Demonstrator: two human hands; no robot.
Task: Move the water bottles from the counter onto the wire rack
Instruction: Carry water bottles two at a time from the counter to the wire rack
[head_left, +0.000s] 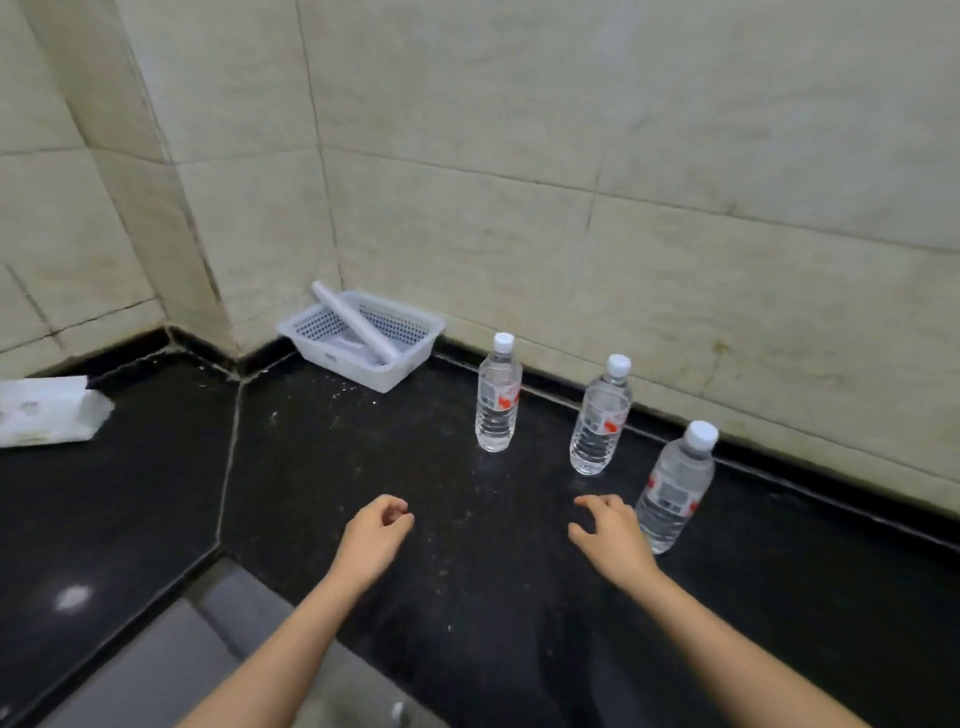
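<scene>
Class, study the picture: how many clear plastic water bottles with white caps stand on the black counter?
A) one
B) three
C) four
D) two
B: three clear plastic water bottles with white caps stand upright on the black stone counter: the left bottle, the middle bottle and the right bottle, the one nearest the right hand.

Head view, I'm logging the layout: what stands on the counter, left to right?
White packet → basket → far bottle → middle bottle → near bottle.
</scene>
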